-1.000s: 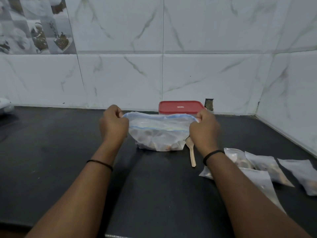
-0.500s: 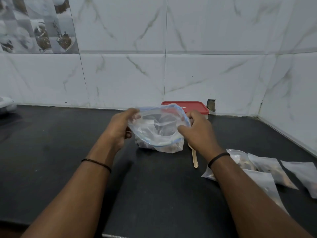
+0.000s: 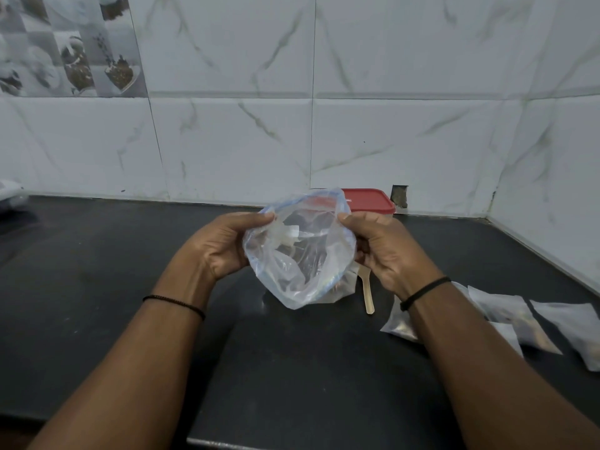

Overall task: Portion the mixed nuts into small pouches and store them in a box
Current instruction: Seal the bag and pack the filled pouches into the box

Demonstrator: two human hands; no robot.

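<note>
At the far left edge of the black stone worktop a small white object is only partly in view, and it cannot be identified. Moving to the middle, the left hand pinches the left side of the rim of a large clear plastic zip bag with a blue seal line, thumb on top and fingers curled under the plastic. The right hand pinches the opposite side of the rim in the same way, so the mouth of the bag is held wide apart and turned toward the person. Dark contents show dimly through the plastic; probably these are the mixed nuts. Behind the bag, against the wall, stands a box with a red lid. Just right of the bag lies a pale wooden spoon on the worktop. Further right, several small clear filled pouches lie together.

The step in hand seems to be opening the stock bag for a further portion. The next move probably calls for one hand to let go and take the spoon or an empty pouch, while the other keeps the mouth of the bag wide.
</note>
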